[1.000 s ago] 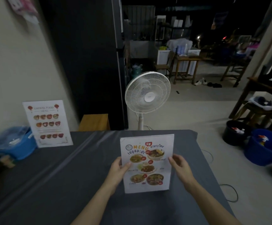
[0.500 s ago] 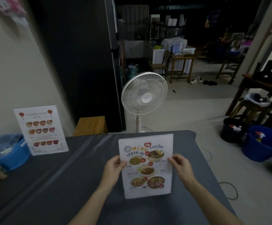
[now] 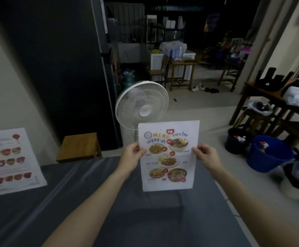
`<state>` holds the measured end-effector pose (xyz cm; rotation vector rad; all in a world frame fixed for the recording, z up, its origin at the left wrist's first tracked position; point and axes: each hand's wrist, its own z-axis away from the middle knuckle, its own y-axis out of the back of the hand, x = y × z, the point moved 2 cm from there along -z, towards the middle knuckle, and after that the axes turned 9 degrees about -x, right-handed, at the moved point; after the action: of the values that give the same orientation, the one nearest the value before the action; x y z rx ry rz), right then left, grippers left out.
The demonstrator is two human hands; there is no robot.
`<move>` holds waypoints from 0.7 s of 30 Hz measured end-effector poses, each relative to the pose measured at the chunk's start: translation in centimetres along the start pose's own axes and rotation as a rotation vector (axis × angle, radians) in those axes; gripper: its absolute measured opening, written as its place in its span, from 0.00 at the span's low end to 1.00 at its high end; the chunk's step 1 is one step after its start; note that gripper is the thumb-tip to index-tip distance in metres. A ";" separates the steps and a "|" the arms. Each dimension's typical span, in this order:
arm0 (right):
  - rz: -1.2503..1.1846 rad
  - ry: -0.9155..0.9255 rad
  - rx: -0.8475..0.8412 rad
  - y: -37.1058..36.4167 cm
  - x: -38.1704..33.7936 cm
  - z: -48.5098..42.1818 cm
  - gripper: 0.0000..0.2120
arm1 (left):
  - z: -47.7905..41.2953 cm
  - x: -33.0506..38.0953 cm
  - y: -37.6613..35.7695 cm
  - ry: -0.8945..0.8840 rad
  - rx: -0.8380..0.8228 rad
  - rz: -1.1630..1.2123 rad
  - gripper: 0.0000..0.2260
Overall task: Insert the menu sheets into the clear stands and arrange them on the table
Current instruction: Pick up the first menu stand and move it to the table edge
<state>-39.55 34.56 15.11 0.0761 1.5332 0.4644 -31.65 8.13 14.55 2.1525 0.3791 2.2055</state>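
Gripping the menu stand (image 3: 168, 155) upright at the centre of the head view, the left hand (image 3: 130, 158) and right hand (image 3: 206, 157) pinch its side edges above the grey table (image 3: 73, 202). A white fan (image 3: 142, 107) stands behind it at 12 o'clock, a second menu stand (image 3: 11, 160) at 9 o'clock, a blue bucket (image 3: 270, 154) at 3 o'clock.

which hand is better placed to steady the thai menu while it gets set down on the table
Neither clearly. The left hand and right hand pinch opposite edges of the Thai menu at equal height above the grey table; setting it down with both seems best.
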 end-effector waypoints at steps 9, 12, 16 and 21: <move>-0.047 -0.079 0.052 3.8 3.2 -10.4 0.08 | -11.1 -1.5 -4.1 0.066 0.049 -0.064 0.06; -0.033 -0.088 0.053 4.1 5.0 -13.4 0.08 | -13.7 -2.7 -5.5 0.088 0.075 -0.047 0.07; -0.064 -0.096 0.050 4.1 6.8 -16.2 0.08 | -16.2 -4.5 -6.6 0.105 0.103 -0.047 0.07; -0.101 -0.123 0.042 4.5 8.0 -18.1 0.09 | -18.0 -5.6 -7.7 0.099 0.107 -0.041 0.08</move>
<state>-58.42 37.03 8.12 0.0582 1.4194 0.3412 -50.29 11.90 7.38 2.0703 0.5525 2.3262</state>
